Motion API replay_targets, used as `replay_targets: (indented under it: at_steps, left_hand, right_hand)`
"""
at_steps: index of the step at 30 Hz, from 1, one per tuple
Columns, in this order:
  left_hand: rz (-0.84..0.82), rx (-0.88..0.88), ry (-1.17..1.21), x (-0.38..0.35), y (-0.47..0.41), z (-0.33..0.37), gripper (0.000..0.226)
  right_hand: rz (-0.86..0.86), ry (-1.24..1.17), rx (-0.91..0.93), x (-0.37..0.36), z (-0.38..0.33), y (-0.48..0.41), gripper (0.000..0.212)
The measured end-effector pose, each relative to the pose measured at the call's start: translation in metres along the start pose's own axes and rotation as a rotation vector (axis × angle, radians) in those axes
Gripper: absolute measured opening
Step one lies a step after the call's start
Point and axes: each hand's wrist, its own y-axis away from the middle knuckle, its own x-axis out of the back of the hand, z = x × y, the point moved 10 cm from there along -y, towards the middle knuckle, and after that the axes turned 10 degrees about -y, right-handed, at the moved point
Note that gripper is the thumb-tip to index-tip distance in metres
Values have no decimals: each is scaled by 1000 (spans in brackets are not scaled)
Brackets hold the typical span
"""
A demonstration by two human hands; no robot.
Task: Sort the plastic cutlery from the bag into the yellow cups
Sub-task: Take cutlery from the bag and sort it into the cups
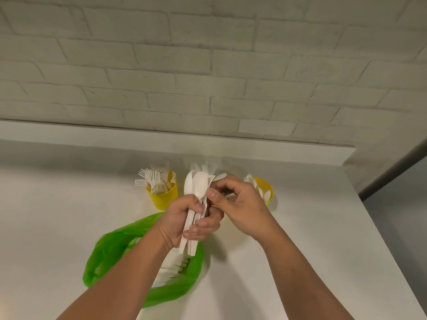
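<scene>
Above the white table [69, 227], the left hand [184, 224] grips a bundle of white plastic cutlery [190, 218] by the handles while the right hand [239, 205] pinches what looks like a spoon [200, 184] at its neck. The step seems to be picking out one piece, which next needs drawing free and carrying to the spoon cup [269, 192], not the fork cup [165, 198]. Two yellow cups show plainly, and one green bag [111, 250] holds more cutlery.
</scene>
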Motion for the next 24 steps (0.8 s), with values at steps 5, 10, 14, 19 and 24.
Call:
replay_targets:
  at_steps: [5,10,14,19,24]
  left_hand:
    - [441,-12,-293,45,20,1,22]
    - [651,-32,-350,65,41,4,29]
    - [817,-44,-464,84,66,11,27]
    - [1062,-132,-508,99,106,27,42]
    - [1132,-283,-485,97,131,53,4]
  right_hand:
    - [90,123,-3,-9,5,-4,9]
    - [367,-211,-205,6,35,-9,16]
    - [578,-504,-149,34,28,-25,19]
    - [558,-422,13,37,-5,-58,12]
    - [375,-77,157,-33,-11,-97,17]
